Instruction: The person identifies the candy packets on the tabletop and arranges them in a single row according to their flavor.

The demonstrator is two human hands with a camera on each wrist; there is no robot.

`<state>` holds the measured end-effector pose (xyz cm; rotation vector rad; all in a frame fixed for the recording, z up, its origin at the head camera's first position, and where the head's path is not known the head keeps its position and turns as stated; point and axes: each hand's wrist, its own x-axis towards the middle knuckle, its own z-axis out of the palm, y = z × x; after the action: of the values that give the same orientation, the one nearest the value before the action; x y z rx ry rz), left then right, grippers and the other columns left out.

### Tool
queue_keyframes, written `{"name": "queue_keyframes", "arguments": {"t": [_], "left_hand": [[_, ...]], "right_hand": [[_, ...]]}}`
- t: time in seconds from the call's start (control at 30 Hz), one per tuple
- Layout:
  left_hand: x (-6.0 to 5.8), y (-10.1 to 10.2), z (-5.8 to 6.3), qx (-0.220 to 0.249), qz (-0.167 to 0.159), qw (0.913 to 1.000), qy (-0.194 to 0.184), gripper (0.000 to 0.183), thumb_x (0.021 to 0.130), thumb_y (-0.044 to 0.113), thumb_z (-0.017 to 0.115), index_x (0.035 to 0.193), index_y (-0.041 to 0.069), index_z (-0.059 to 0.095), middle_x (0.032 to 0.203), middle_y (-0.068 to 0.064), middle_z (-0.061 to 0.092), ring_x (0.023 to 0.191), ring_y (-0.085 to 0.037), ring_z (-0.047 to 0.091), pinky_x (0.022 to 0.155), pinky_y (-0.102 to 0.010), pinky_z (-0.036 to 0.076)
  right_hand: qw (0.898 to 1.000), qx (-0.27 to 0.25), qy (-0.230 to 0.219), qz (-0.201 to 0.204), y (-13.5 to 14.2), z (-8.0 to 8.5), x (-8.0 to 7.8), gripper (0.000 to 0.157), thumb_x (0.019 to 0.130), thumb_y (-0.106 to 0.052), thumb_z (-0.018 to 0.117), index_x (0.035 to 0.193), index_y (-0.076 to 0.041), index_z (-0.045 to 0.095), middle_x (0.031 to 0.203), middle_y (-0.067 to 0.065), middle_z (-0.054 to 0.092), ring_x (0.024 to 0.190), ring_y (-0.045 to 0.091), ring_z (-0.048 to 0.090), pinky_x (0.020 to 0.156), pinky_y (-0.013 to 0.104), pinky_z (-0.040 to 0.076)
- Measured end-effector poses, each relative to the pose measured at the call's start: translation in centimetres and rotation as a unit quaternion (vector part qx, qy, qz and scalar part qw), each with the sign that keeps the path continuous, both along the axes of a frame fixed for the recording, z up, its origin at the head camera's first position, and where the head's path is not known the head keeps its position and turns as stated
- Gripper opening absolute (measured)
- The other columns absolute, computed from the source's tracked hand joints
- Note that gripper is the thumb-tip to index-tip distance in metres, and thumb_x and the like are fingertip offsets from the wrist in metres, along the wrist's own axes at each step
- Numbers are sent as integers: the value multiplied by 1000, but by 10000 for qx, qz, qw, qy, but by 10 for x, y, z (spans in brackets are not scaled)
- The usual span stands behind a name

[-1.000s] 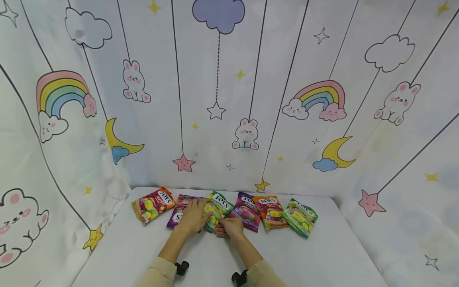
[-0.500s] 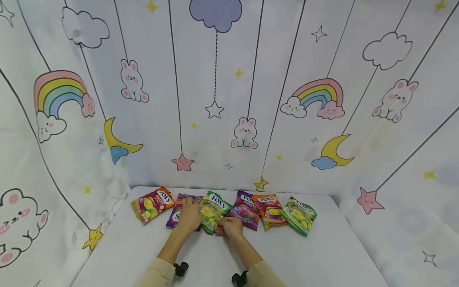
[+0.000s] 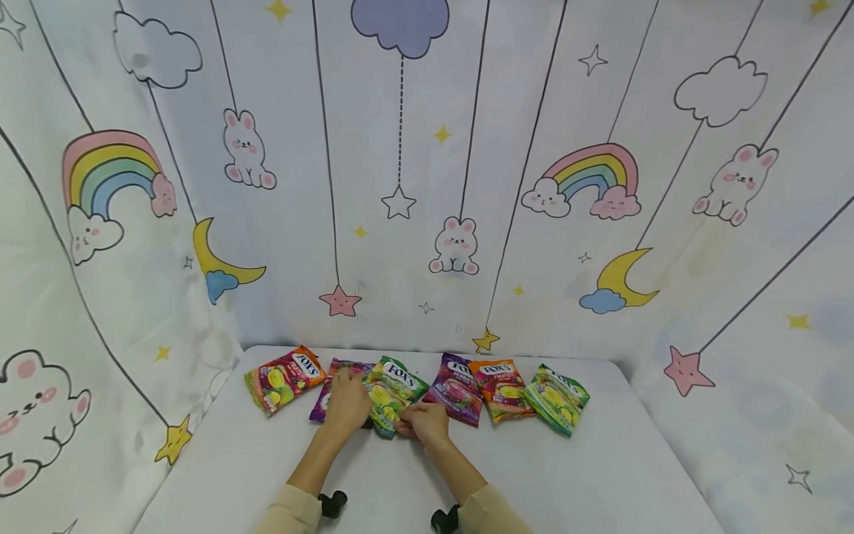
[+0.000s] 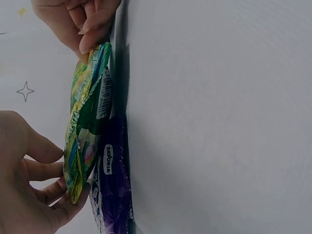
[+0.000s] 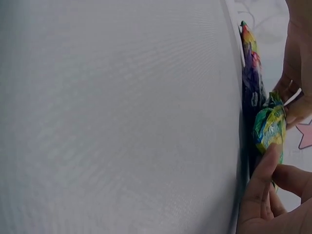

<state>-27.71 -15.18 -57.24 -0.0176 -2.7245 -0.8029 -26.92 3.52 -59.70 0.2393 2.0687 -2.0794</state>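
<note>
A green bag of Fox's candy (image 3: 392, 384) lies between my hands in the head view, raised above the white table. My left hand (image 3: 348, 406) pinches its left edge; in the left wrist view, thumb and fingers are at one end of the green bag (image 4: 80, 146). My right hand (image 3: 428, 424) pinches the lower right edge, and the right wrist view has its thumb and fingers on the crinkled end of the green bag (image 5: 271, 127). Beneath and left of it is a purple candy bag (image 3: 322, 404), partly hidden by my left hand.
A red and orange candy bag (image 3: 285, 380) lies at the far left. Right of my hands are a purple bag (image 3: 455, 391), an orange bag (image 3: 502, 391) and another green bag (image 3: 557, 400), overlapping at their edges. The white table (image 3: 547, 482) meets a patterned backdrop (image 3: 400, 267).
The green bag between my hands has shifted left, further over the purple bag. My left hand has moved slightly left with its edge, and my right hand has followed a little.
</note>
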Motion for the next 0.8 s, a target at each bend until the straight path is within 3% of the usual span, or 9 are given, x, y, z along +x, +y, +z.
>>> {"name": "queue_keyframes", "arguments": {"t": [0.4,0.8], "left_hand": [[7,-10,2,-11,125,9999,64,29,93,3,57,115,-13,68,117,-30,57,108,-46,53,93,-57,48],[17,-16,5,532,242,9982,-124,35,97,4,57,128,-11,65,129,-29,53,120,-45,51,100,-58,48]], "right_hand": [[9997,51,229,119,-6,2,5,13,92,-6,77,98,6,77,81,19,76,70,21,77,64,30,62],[9986,-1,459,258,-11,5,8,13,92,-3,76,99,8,77,78,17,76,67,19,76,63,29,62]]}}
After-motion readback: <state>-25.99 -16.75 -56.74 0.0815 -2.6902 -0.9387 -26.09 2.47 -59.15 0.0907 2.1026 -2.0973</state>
